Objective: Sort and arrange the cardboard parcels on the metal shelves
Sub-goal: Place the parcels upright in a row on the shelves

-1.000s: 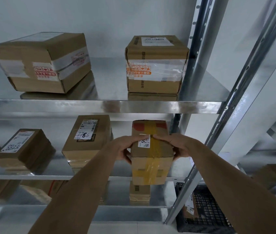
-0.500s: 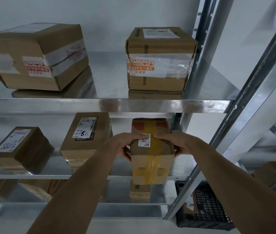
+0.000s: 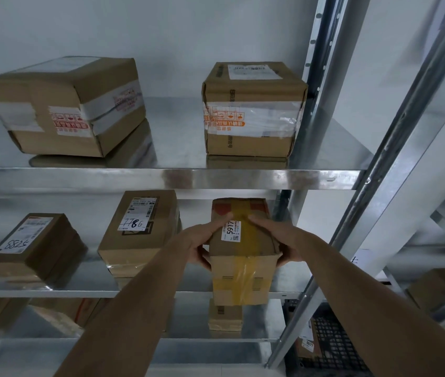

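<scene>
A small cardboard parcel [image 3: 243, 257] with yellow tape and a white label reading 5917 stands at the right end of the middle metal shelf [image 3: 79, 288], its front at the shelf's edge. My left hand [image 3: 202, 240] grips its left side, fingers over the top and thumb on the side. My right hand [image 3: 278, 240] grips its right side the same way. Left of it on the same shelf sit the parcel marked 7786 [image 3: 139, 232] and another labelled parcel [image 3: 33, 246].
The top shelf [image 3: 177, 178] carries two larger taped boxes [image 3: 63, 107] [image 3: 251, 110]. The lower shelf holds a small box [image 3: 225, 317] and more parcels at left. A black crate [image 3: 330, 346] with parcels stands on the floor at right. Steel uprights [image 3: 365, 213] frame the right side.
My hands stay on the taped parcel, which sits slightly further back on the shelf. The camera has tilted a little, and the label number now shows.
</scene>
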